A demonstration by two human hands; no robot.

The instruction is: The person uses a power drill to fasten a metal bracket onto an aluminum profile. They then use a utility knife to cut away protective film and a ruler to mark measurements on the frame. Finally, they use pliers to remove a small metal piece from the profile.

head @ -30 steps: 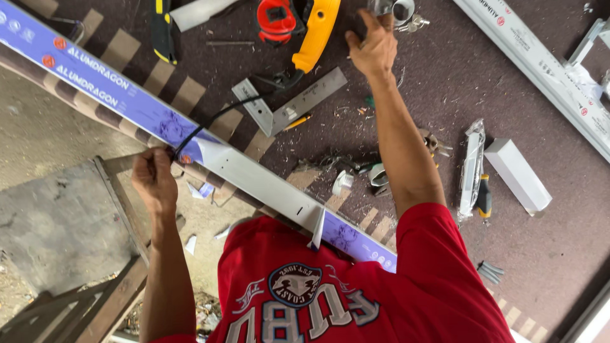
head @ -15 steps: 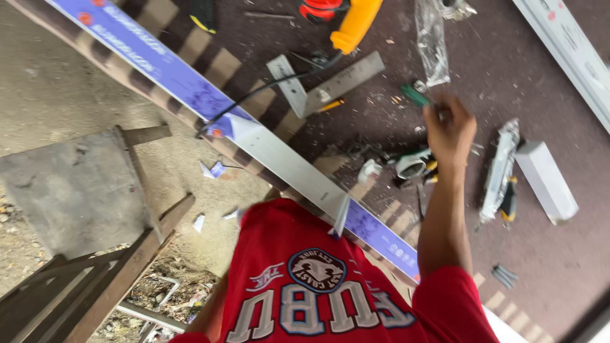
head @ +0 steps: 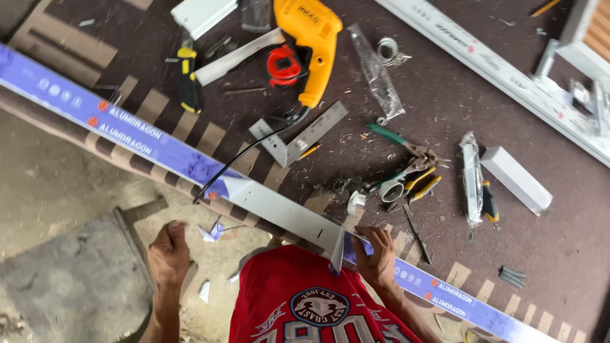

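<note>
The right hand (head: 376, 255) has dropped from the pliers onto the long aluminium profile (head: 273, 204), fingers gripping it where it runs diagonally upper-left to lower-right, while the left hand (head: 169, 253) hangs fisted.

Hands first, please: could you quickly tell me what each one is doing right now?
Left hand: closed in a fist below the bench edge; whether it holds anything cannot be told.
Right hand: gripping the long aluminium profile where its blue film is peeled.

A long blue printed film (head: 127, 134) covers the metal bar, running from upper left to lower right. Two clear plastic bags (head: 376, 71) lie at right of centre.
</note>
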